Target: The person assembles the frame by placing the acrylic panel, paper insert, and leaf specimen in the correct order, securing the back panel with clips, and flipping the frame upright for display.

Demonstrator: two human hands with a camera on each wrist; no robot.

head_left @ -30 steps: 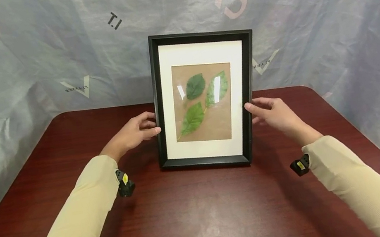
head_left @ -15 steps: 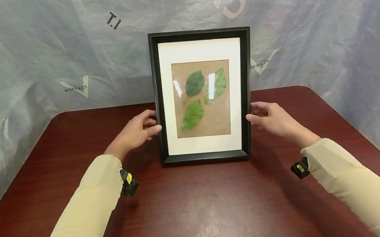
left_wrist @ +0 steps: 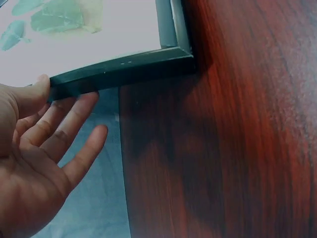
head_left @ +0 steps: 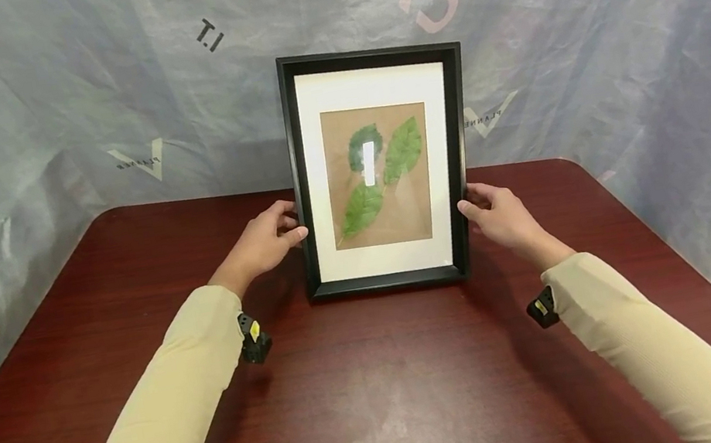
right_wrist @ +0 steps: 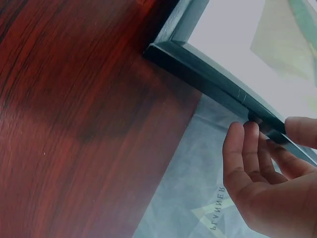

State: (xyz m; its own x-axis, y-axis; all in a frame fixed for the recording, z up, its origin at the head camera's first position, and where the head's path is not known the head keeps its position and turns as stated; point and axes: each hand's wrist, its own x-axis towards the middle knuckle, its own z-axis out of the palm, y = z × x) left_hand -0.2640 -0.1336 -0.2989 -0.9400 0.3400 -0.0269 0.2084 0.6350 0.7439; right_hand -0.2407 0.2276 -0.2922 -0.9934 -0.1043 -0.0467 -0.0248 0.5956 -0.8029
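Observation:
A black picture frame (head_left: 390,281) stands upright on the table, leaning slightly back. Inside its white mat (head_left: 368,86) are green leaves (head_left: 401,149) on a brown backing, with a bright reflection on the front. My left hand (head_left: 263,241) holds the frame's left side, thumb at the front edge. In the left wrist view, two fingertips (left_wrist: 89,99) meet the outer side while the little finger sticks out free. On the opposite side my right hand (head_left: 503,216) grips the edge, its thumb (right_wrist: 299,131) on the front and its other fingers along the side and behind.
The dark red wooden table (head_left: 370,391) spreads out around the frame. A grey printed sheet (head_left: 195,107) hangs behind the table's far edge and along both sides. Black wrist cameras (head_left: 255,340) sit at the cuffs of the pale yellow sleeves.
The picture frame has shifted back toward the far edge and turned to sit straighter. Both hands have moved with it, and the reflection has slid left across the leaves.

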